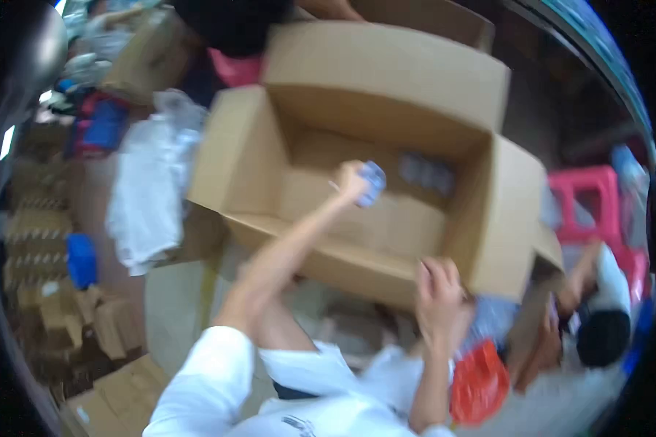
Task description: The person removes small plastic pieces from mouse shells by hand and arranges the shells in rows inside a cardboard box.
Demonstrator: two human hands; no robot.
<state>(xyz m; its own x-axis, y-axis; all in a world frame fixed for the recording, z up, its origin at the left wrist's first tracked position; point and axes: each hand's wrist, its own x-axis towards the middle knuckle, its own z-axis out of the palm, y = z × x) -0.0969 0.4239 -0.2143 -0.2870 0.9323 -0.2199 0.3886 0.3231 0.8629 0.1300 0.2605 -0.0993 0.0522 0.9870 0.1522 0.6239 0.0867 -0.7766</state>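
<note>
A large cardboard box (pixel 386 95) stands in front of me with its flaps spread outward. My left hand (pixel 351 182) reaches inside it, closed around a small pale-blue packet (pixel 372 183); blur hides what kind of packet it is. Several similar pale packets (pixel 426 173) lie in a row on the box floor toward the far right corner. My right hand (pixel 442 300) is at the near right edge of the box, its fingers loosely bent and apart with nothing visible in them. Whether it touches the cardboard is unclear.
White plastic sheeting (pixel 149 189) lies left of the box. Stacked cardboard (pixel 40 240) and a blue object (pixel 81 260) are farther left. On the right are a pink stool (pixel 587 204), a red plastic bag (pixel 479 382) and another person (pixel 605 313). A dark-haired person (pixel 233 22) is beyond the box.
</note>
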